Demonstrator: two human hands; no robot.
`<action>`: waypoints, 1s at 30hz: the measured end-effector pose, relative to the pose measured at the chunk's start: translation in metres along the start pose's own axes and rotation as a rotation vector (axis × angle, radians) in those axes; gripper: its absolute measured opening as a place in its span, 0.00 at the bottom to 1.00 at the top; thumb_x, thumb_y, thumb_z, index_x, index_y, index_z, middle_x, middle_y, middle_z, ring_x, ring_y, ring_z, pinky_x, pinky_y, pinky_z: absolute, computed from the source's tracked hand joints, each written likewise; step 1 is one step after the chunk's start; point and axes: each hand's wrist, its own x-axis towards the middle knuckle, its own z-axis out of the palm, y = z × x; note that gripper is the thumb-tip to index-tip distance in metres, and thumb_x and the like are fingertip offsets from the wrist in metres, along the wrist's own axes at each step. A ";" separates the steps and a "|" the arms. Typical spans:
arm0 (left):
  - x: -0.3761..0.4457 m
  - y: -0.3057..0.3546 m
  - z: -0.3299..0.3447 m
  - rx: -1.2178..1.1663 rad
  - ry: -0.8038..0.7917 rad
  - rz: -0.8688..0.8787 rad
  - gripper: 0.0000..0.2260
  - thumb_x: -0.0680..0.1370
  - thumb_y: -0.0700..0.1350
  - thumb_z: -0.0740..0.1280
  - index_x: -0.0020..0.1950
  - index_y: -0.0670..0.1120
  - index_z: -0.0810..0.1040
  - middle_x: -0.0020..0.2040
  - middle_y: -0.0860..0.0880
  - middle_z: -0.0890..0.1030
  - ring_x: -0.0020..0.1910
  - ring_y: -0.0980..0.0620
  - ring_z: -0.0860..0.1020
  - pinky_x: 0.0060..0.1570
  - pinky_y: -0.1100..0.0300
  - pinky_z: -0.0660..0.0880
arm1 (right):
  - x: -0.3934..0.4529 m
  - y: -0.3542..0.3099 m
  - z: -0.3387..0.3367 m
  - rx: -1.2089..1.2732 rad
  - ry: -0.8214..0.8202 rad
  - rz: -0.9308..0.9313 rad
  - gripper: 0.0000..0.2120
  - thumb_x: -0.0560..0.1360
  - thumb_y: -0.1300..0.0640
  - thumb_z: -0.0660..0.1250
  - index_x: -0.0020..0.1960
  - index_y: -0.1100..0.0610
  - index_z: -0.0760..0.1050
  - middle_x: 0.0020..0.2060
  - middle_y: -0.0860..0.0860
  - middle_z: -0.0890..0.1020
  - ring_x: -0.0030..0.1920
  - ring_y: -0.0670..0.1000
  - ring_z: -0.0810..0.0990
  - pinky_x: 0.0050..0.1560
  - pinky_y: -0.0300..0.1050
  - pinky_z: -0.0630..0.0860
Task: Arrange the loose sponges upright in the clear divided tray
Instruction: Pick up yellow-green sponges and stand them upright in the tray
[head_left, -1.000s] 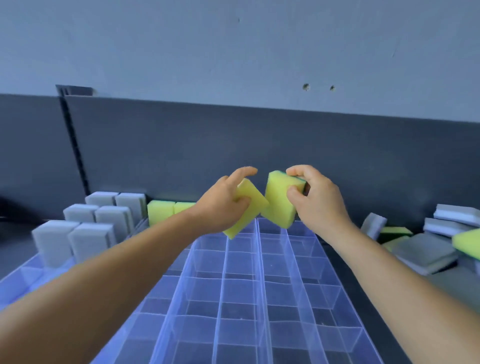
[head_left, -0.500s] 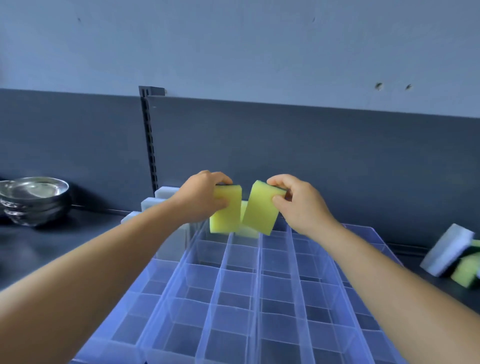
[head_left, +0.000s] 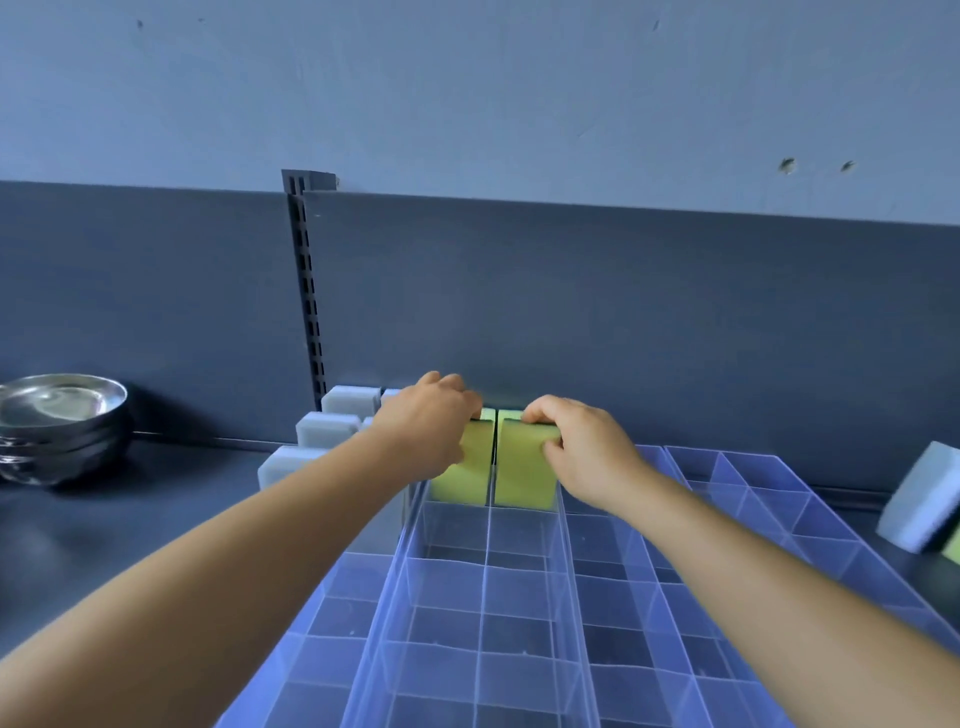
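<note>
Fingers (head_left: 537, 415) atop two upright yellow sponges (head_left: 522, 475), long axes vertical

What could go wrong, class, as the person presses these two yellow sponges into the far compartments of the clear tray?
1. The left hand and right hand push the left yellow sponge and right yellow sponge down either side of one thin divider; uneven pressure might bend it or leave a sponge tilted.
2. The clear tray looks light, so pushing at its far end could shift it.
3. The left forearm passes close to the upright grey sponges and may knock them.
</note>
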 end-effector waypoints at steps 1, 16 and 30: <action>0.001 0.001 0.002 0.049 -0.011 0.010 0.18 0.75 0.45 0.69 0.64 0.49 0.72 0.61 0.49 0.72 0.61 0.48 0.69 0.50 0.54 0.72 | 0.000 -0.001 0.002 -0.026 -0.008 0.001 0.20 0.74 0.66 0.58 0.61 0.50 0.73 0.60 0.47 0.77 0.57 0.53 0.75 0.54 0.45 0.73; 0.001 0.021 0.002 0.019 -0.017 0.048 0.25 0.73 0.55 0.70 0.66 0.47 0.70 0.62 0.49 0.74 0.63 0.47 0.71 0.55 0.52 0.74 | -0.019 0.004 -0.015 -0.156 -0.084 -0.020 0.26 0.76 0.56 0.63 0.73 0.52 0.62 0.71 0.46 0.67 0.71 0.50 0.63 0.64 0.43 0.65; 0.020 0.159 -0.017 -0.071 0.118 0.276 0.25 0.77 0.58 0.63 0.69 0.47 0.66 0.66 0.49 0.73 0.65 0.48 0.71 0.62 0.55 0.69 | -0.090 0.093 -0.098 -0.305 -0.025 0.174 0.33 0.78 0.48 0.62 0.77 0.54 0.52 0.76 0.48 0.56 0.77 0.50 0.52 0.75 0.45 0.51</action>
